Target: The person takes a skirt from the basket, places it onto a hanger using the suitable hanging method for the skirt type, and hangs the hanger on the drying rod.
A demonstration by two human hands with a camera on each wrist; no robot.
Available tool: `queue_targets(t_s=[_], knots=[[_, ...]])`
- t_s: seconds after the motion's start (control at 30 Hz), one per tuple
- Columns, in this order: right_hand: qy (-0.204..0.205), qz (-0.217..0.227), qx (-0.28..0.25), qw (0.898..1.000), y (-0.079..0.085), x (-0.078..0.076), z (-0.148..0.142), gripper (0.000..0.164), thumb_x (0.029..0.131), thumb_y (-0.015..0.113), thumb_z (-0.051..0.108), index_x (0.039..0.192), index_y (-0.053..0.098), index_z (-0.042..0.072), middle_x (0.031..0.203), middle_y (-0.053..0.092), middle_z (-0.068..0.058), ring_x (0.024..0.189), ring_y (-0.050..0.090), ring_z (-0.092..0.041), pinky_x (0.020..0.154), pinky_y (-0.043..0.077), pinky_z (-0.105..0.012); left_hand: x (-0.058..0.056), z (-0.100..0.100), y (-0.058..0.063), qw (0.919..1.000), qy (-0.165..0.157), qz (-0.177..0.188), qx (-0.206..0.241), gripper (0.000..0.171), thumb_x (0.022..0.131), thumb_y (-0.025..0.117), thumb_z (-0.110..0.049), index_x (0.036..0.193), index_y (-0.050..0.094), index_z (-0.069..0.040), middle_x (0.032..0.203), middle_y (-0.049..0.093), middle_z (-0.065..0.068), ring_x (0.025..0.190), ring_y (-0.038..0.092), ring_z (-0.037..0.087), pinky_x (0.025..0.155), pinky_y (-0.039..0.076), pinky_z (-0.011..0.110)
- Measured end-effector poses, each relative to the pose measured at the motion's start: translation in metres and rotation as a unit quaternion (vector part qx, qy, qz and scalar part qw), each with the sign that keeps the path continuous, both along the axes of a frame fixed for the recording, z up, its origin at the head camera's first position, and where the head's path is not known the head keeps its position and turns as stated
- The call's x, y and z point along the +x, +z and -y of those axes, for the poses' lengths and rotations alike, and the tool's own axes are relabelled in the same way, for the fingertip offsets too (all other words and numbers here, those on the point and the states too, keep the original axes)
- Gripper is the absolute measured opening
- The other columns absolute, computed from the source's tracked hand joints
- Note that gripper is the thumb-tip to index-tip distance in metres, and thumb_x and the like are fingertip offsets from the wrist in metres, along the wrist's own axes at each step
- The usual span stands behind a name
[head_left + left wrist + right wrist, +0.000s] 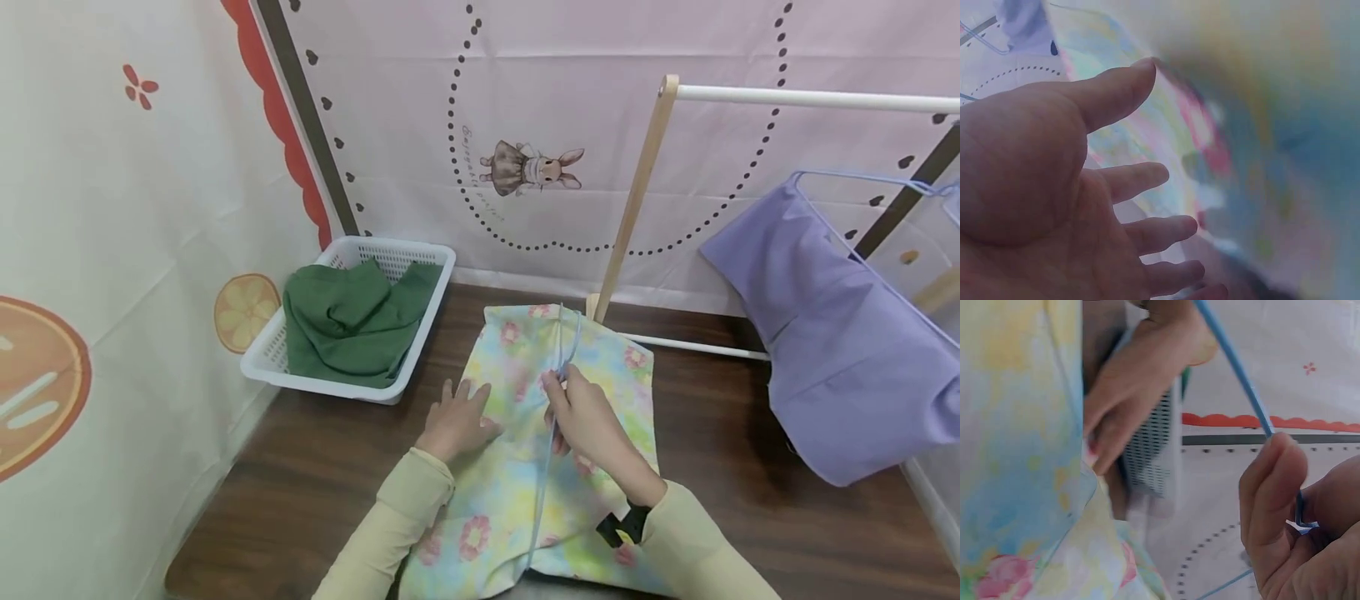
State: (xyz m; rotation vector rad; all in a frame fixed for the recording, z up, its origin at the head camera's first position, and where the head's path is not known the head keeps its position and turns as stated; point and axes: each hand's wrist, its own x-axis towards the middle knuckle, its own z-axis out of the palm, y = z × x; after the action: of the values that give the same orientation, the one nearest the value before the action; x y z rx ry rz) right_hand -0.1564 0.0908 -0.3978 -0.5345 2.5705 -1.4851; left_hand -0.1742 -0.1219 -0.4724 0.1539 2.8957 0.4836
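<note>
A pastel floral cloth (480, 483), yellow, blue and pink, lies spread on the dark wooden surface in front of me. My left hand (454, 422) rests on its left part with fingers spread; in the left wrist view, the thumb and fingers (1141, 181) are apart with the cloth beside them. My right hand (588, 417) pinches a thin blue hanger (542, 492) near its hook end. The hanger runs lengthwise over the middle of the cloth. In the right wrist view, the blue rod (1241, 375) passes between thumb and curled fingers, and the left hand (1141, 381) touches the cloth's edge.
A white plastic basket (321, 386) at the back left holds a green garment (360, 321). To the right stands a rack with a wooden post (636, 200) and white rail (810, 97). A purple garment (847, 333) hangs on a hanger there. Printed sheets (547, 67) cover the walls.
</note>
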Motion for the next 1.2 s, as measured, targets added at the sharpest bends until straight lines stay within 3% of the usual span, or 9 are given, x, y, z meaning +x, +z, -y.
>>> queue_targets(t_s=[0.3, 0.5, 0.6, 0.7, 0.77, 0.87, 0.97, 1.07, 1.2], knots=[[0.006, -0.053, 0.023, 0.998, 0.041, 0.0, -0.021, 0.04, 0.107, 0.035, 0.035, 0.107, 0.054, 0.001, 0.058, 0.057, -0.005, 0.036, 0.052, -0.022, 0.038, 0.045, -0.031, -0.008, -0.005, 0.023, 0.9995, -0.026, -0.017, 0.005, 0.075, 0.091, 0.064, -0.048, 0.152, 0.033, -0.017, 0.155, 0.023, 0.022, 0.141, 0.01, 0.049, 0.103, 0.028, 0.065], [0.023, -0.127, 0.053, 0.99, 0.065, -0.003, -0.037, 0.037, 0.106, 0.038, 0.033, 0.095, 0.057, 0.003, 0.052, 0.048, 0.001, 0.035, 0.043, -0.015, 0.04, 0.04, -0.028, -0.025, -0.003, 0.055, 0.9949, -0.038, -0.091, -0.022, 0.075, 0.094, 0.058, -0.051, 0.154, 0.027, -0.018, 0.157, 0.021, 0.02, 0.142, 0.009, 0.046, 0.101, 0.034, 0.062], [0.048, -0.164, 0.082, 0.982, 0.077, -0.003, -0.044, 0.033, 0.105, 0.042, 0.032, 0.086, 0.056, 0.008, 0.051, 0.041, 0.004, 0.037, 0.033, -0.008, 0.04, 0.034, -0.026, -0.032, 0.002, 0.071, 0.9877, -0.029, -0.153, -0.019, 0.079, 0.093, 0.058, -0.051, 0.155, 0.023, -0.016, 0.157, 0.02, 0.02, 0.142, 0.012, 0.045, 0.099, 0.037, 0.061], [0.06, -0.21, 0.115, 0.969, 0.089, -0.003, -0.054, 0.032, 0.103, 0.047, 0.03, 0.078, 0.056, 0.013, 0.052, 0.036, 0.007, 0.04, 0.026, -0.005, 0.042, 0.03, -0.024, -0.038, 0.005, 0.083, 0.9731, -0.022, -0.229, 0.004, 0.086, 0.092, 0.06, -0.052, 0.156, 0.018, -0.011, 0.157, 0.021, 0.02, 0.141, 0.016, 0.045, 0.093, 0.043, 0.058], [0.075, -0.229, 0.125, 0.962, 0.098, -0.004, -0.06, 0.025, 0.102, 0.051, 0.028, 0.083, 0.062, 0.017, 0.053, 0.035, 0.008, 0.042, 0.025, -0.004, 0.043, 0.03, -0.024, -0.041, 0.006, 0.089, 0.96, -0.02, -0.277, 0.037, 0.091, 0.091, 0.06, -0.053, 0.156, 0.013, -0.009, 0.157, 0.022, 0.018, 0.141, 0.018, 0.043, 0.093, 0.044, 0.057], [0.113, -0.246, 0.137, 0.953, 0.11, -0.008, -0.072, 0.025, 0.101, 0.053, 0.027, 0.078, 0.06, 0.018, 0.054, 0.033, 0.01, 0.043, 0.025, -0.003, 0.044, 0.031, -0.024, -0.041, 0.004, 0.097, 0.9429, -0.02, -0.322, 0.085, 0.092, 0.091, 0.058, -0.055, 0.156, 0.012, -0.008, 0.155, 0.026, 0.019, 0.138, 0.029, 0.041, 0.094, 0.044, 0.054], [0.152, -0.252, 0.131, 0.947, 0.119, -0.012, -0.083, 0.026, 0.1, 0.055, 0.024, 0.074, 0.056, 0.02, 0.053, 0.034, 0.012, 0.042, 0.029, -0.003, 0.045, 0.033, -0.023, -0.039, 0.002, 0.104, 0.927, -0.017, -0.353, 0.126, 0.082, 0.091, 0.058, -0.055, 0.151, 0.028, -0.006, 0.15, 0.036, 0.019, 0.135, 0.035, 0.04, 0.101, 0.039, 0.053], [0.179, -0.255, 0.114, 0.943, 0.123, -0.014, -0.089, 0.033, 0.099, 0.058, 0.021, 0.068, 0.046, 0.022, 0.053, 0.035, 0.014, 0.041, 0.033, -0.002, 0.044, 0.034, -0.022, -0.036, 0.006, 0.111, 0.9139, -0.027, -0.368, 0.169, 0.065, 0.093, 0.059, -0.05, 0.14, 0.044, -0.008, 0.124, 0.059, 0.016, 0.104, 0.06, 0.033, 0.087, 0.048, 0.047], [0.21, -0.253, 0.097, 0.94, 0.125, -0.011, -0.093, 0.026, 0.098, 0.059, 0.017, 0.074, 0.053, 0.026, 0.055, 0.037, 0.016, 0.043, 0.036, 0.0, 0.045, 0.035, -0.021, -0.036, 0.012, 0.116, 0.8922, -0.108, -0.382, 0.216, 0.034, 0.094, 0.062, -0.036, 0.114, 0.062, -0.009, 0.098, 0.066, 0.007, 0.07, 0.059, 0.017, 0.065, 0.05, 0.034]])
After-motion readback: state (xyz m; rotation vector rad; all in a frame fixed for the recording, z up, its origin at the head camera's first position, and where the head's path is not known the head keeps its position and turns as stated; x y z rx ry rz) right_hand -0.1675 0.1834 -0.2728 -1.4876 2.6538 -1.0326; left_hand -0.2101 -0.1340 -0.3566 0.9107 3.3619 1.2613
